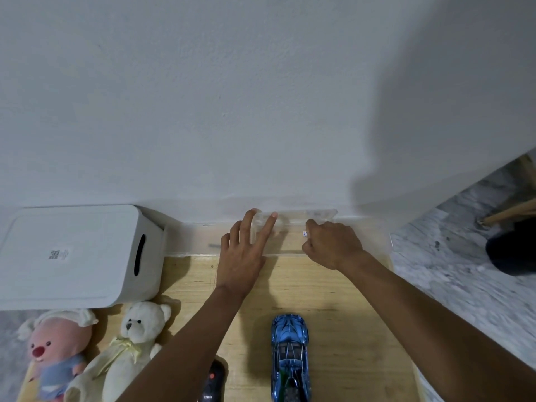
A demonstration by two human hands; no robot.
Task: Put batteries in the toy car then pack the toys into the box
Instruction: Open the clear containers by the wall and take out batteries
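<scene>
**Both hands at the clear case by the wall, car waiting below**

Far left, mid-height of the frame: white box (72, 256) with a dark slot in its side, set on the wooden table (333, 300) against the wall. Below it, in the lower left corner: pink plush toy (55, 352) lying on its back, and just beside it a white teddy bear (136, 338), head near the box's lower corner. At the bottom edge, left of centre: black remote (213, 381), partly hidden under the left forearm.

Centre of the frame: left hand (243, 253) reaching up to the wall, fingers straight and spread, two fingertips resting on the clear plastic case (293, 221) that sits at the foot of the wall. Lower centre, directly beneath: blue toy car (290, 358) flat on the table, nose toward the wall, well apart from both hands and touched by neither.

Just right of centre: right hand (330, 245) with knuckles up and fingers curled in at the near side of the case; impossible to tell whether pinching the case or something small. Right side of the frame: grey marbled floor (452, 271), with a dark blurred shape (510, 250) at the edge.
</scene>
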